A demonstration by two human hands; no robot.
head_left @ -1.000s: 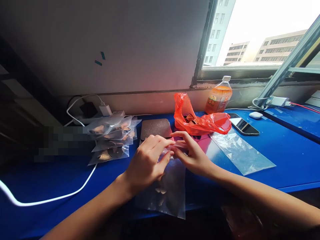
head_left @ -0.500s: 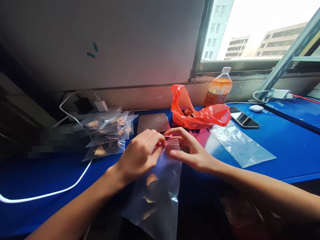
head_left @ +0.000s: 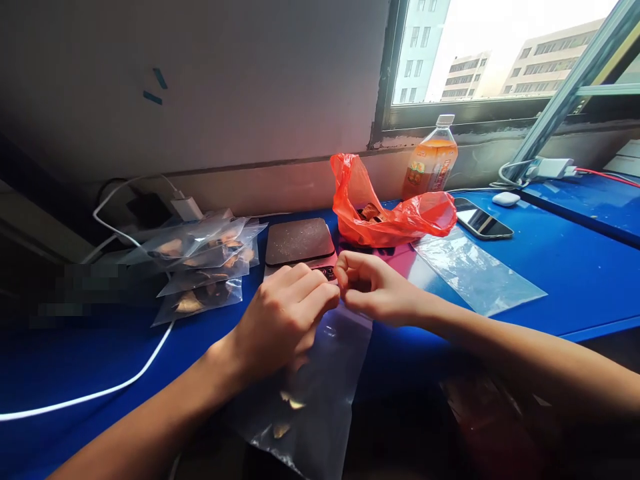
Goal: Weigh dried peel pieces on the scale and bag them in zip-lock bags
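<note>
A clear plastic bag (head_left: 327,380) hangs over the table's front edge, with several brown, dried-looking pieces inside its lower part. My left hand (head_left: 290,313) is closed at the bag's top edge, its fingertips pinching the plastic. Close against it, my right hand (head_left: 373,287) pinches the same edge between thumb and forefinger. Just beyond the hands lies a small scale with a dark square plate (head_left: 300,241); its buttons show partly behind my fingers.
Several filled clear bags (head_left: 200,260) are stacked at the left beside a white cable (head_left: 125,383). A red plastic bag (head_left: 380,230) with brown pieces stands behind, near a drink bottle (head_left: 431,160). A flat clear bag (head_left: 480,273) and a phone (head_left: 483,219) lie to the right.
My right hand's fingers have closed from a spread position into a pinch at the bag's top, beside my left hand. The view has shifted slightly, and more of the scale shows.
</note>
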